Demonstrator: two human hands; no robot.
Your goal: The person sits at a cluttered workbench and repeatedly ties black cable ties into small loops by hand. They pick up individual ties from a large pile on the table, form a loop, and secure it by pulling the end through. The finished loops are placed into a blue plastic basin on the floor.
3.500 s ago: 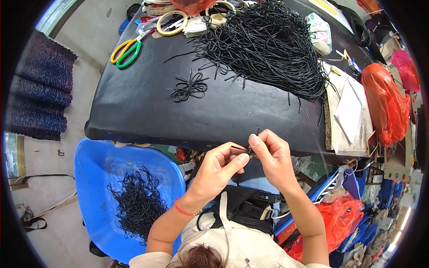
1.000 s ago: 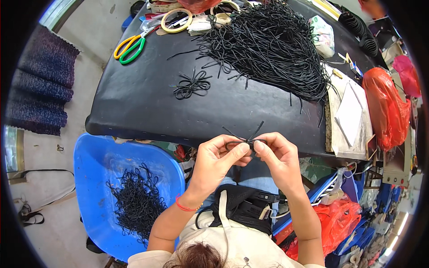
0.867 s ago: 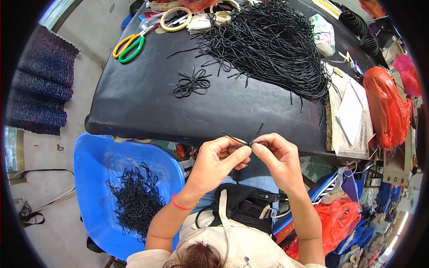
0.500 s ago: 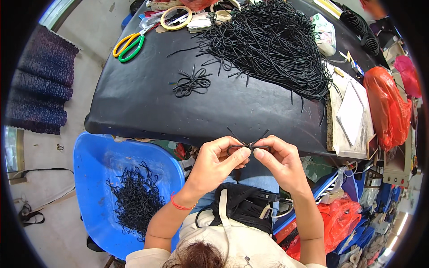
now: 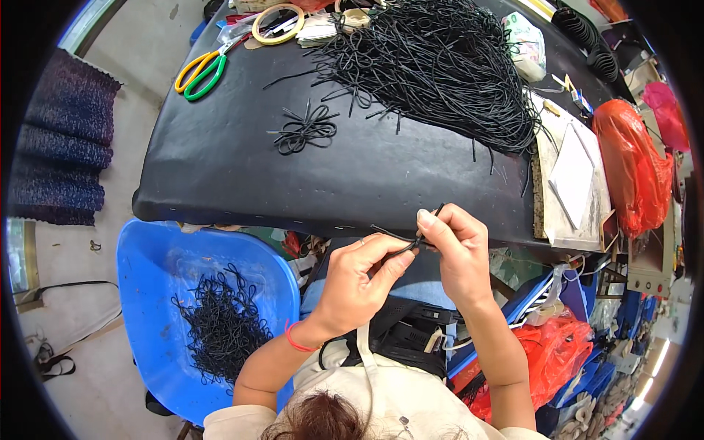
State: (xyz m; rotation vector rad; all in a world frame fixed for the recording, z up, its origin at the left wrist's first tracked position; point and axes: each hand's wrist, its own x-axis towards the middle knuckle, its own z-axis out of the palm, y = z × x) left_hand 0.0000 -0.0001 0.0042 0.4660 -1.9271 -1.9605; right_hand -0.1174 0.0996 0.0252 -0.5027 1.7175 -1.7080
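Note:
A short black cord [image 5: 396,236] is pinched between my two hands, just off the front edge of the black-covered table [image 5: 220,169]. My left hand [image 5: 363,279] grips it between thumb and forefinger. My right hand [image 5: 458,246] also pinches it, thumb raised toward an upright end. The cord crosses itself between the fingertips; whether it is fully knotted there I cannot tell. A small bundle of looped black cords [image 5: 306,130] lies on the table ahead, and a large heap of loose black cords [image 5: 433,66] covers the far middle.
To my left stands a blue tub [image 5: 139,293] holding a pile of black cords [image 5: 220,323]. Scissors with yellow and green handles [image 5: 202,75] and a tape roll [image 5: 278,24] lie at the far left. On the right are a pale board [image 5: 579,176] and a red plastic bag [image 5: 632,169].
The loops held out on both sides of the cord's middle are no longer spread. My right hand has turned, its thumb rising, while my left hand has shifted slightly.

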